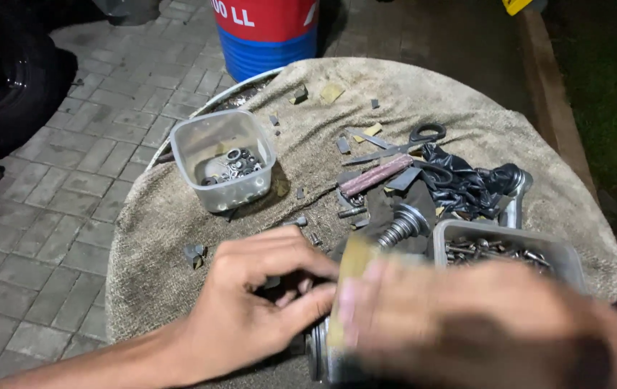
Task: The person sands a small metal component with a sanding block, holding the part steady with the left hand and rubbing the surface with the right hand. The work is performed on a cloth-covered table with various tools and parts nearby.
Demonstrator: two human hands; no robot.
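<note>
**Both hands on a metal part at the worktop's near edge**

The left hand (251, 302) curls its fingers around a small dark piece, thumb pressing in. The right hand (467, 317) is motion-blurred; its fingers seem closed on a tan strip (351, 270) (perhaps abrasive paper) laid against a round metal part (320, 354) low between the hands. That part looks heavy, stiff and smooth, best gripped around its rim. Beyond lie a clear tub of washers (227, 160), scissors (402, 144) and a tray of bolts (499, 248) on the towel-covered worktop (164, 216).

I count two tubs, one clear (227, 155) and one grey (504, 248). One pair of scissors (402, 144). One drum (265, 29).
</note>
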